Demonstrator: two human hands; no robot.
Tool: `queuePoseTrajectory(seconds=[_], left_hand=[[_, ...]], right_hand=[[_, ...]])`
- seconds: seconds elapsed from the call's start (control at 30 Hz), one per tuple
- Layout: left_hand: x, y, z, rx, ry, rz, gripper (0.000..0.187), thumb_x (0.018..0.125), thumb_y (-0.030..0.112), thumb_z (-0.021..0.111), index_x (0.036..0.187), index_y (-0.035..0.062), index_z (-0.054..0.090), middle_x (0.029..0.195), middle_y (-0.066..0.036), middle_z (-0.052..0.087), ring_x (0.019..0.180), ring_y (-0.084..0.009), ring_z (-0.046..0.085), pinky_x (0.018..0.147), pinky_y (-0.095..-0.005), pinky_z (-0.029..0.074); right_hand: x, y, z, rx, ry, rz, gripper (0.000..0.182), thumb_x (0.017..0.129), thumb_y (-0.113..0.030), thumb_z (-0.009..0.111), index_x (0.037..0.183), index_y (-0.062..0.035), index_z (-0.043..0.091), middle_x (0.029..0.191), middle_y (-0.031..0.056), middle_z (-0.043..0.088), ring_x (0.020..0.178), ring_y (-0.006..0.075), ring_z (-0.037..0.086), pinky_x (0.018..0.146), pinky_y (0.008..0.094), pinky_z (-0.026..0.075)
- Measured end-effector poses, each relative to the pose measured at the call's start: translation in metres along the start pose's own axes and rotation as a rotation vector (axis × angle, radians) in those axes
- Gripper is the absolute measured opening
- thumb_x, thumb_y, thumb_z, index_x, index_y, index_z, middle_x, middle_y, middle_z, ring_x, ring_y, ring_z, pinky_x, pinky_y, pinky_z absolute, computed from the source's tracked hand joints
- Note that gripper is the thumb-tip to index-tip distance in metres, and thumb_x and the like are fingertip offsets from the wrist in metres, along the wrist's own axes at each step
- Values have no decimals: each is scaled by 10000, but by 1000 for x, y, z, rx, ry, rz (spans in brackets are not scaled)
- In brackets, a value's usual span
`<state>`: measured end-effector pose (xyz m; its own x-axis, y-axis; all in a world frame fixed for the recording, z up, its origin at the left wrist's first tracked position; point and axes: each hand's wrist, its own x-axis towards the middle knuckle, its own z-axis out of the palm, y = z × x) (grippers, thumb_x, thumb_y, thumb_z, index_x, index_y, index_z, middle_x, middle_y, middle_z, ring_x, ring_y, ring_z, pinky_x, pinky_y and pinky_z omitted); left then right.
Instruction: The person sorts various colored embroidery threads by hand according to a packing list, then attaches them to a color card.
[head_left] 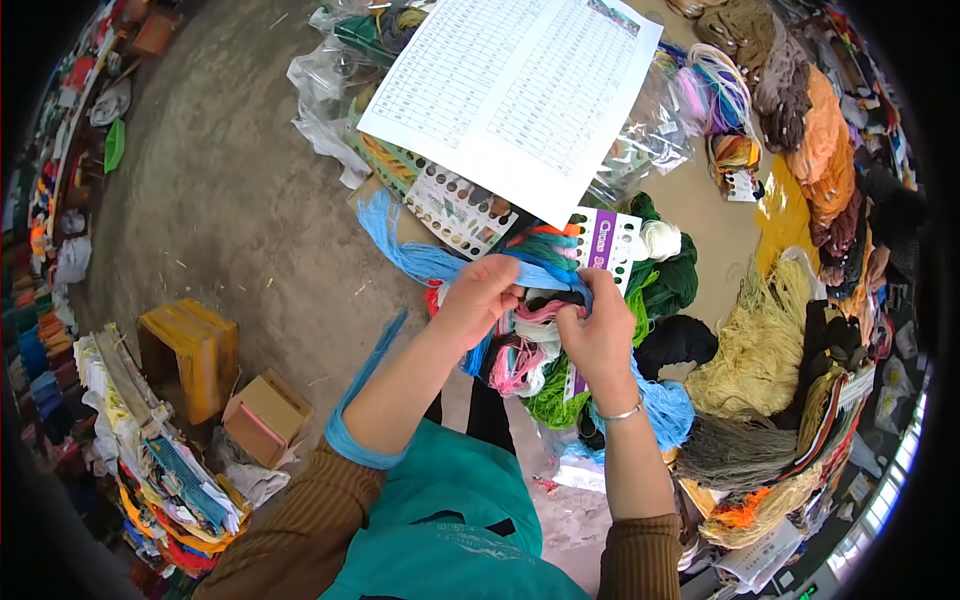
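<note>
Light blue embroidery floss [410,252] stretches from the left to both hands above a pile of threads. My left hand [478,302] is closed, thumb and fingers pinching the strands. My right hand [605,335] also has its fingers closed round the floss, a short way to the right. Another blue bundle [352,442] loops over my left forearm. Just beyond the hands lie a white thread card with dark holes [460,210] and a purple-and-white thread card [606,238]. Beneath them sit pink floss [515,368] and bright green floss [558,402].
A printed chart sheet [510,110] covers the far part of the work surface. Cream yarn [755,345], black yarn [677,345] and orange yarn [822,125] lie right. On the floor at left are a yellow crate [195,350] and a cardboard box [268,418]. Another person's hand [878,267] shows far right.
</note>
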<state>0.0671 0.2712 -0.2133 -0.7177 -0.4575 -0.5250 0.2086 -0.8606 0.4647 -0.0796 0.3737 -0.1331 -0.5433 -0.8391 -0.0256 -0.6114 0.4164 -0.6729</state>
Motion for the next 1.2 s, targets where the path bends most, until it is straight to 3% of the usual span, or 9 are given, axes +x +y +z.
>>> queuePoseTrajectory(seconds=[0.1,0.17,0.2,0.33,0.5,0.53,0.6,1.03,1.2], left_hand=[[-5,0,0,-61,5,-3,199,939,282,642,932,83,624,845,-23,624,770,-110,582,691,-263,483],[-8,3,2,-78,-134,-73,243,970,322,588,934,83,620,848,-31,626,779,-123,594,701,-282,492],[-9,7,9,-68,-63,-96,295,998,356,527,938,80,612,846,-36,618,787,-125,593,708,-296,497],[-6,9,16,-121,4,-102,310,1012,354,492,943,73,604,839,-34,611,783,-124,589,718,-300,501],[-9,7,17,117,-25,-23,84,950,134,575,955,54,600,838,-29,607,755,-102,566,684,-268,477],[-9,7,15,116,-24,-23,84,950,134,575,955,54,600,838,-29,607,755,-102,566,684,-268,477],[-12,11,13,145,-127,-15,175,891,5,579,1063,13,613,907,-42,631,799,-124,582,743,-280,495],[-14,8,18,59,15,-15,189,943,153,577,1073,28,635,889,-24,646,760,-102,600,682,-258,489],[-16,9,24,257,80,14,169,925,166,617,1017,25,643,797,-7,632,697,-73,571,638,-239,468]], right_hand=[[0,2,1,-15,4,14,326,733,-71,604,1048,-2,559,924,217,638,795,391,642,697,440,528],[1,2,2,-37,1,13,326,734,-70,604,1050,-3,556,924,215,634,789,388,640,695,441,527],[1,2,3,-35,-1,15,326,734,-70,604,1050,-3,556,924,215,634,789,388,640,695,441,527],[0,2,3,-38,-6,20,320,737,-69,604,1047,-3,554,910,211,628,775,386,637,688,440,525],[0,2,4,-42,-12,23,319,740,-71,606,1048,-2,555,909,211,627,778,385,636,687,437,525],[0,3,4,-43,-11,23,320,740,-71,607,1049,-1,556,909,211,627,782,384,636,688,437,525],[1,3,4,-45,-13,24,321,740,-71,607,1049,-1,557,909,211,627,785,384,637,689,436,525],[1,0,5,-40,-13,45,325,739,-63,612,1054,-4,562,918,206,632,790,376,643,697,428,529],[2,1,5,-35,-16,41,330,740,-64,611,1061,-5,560,924,207,634,792,376,643,696,429,530]])
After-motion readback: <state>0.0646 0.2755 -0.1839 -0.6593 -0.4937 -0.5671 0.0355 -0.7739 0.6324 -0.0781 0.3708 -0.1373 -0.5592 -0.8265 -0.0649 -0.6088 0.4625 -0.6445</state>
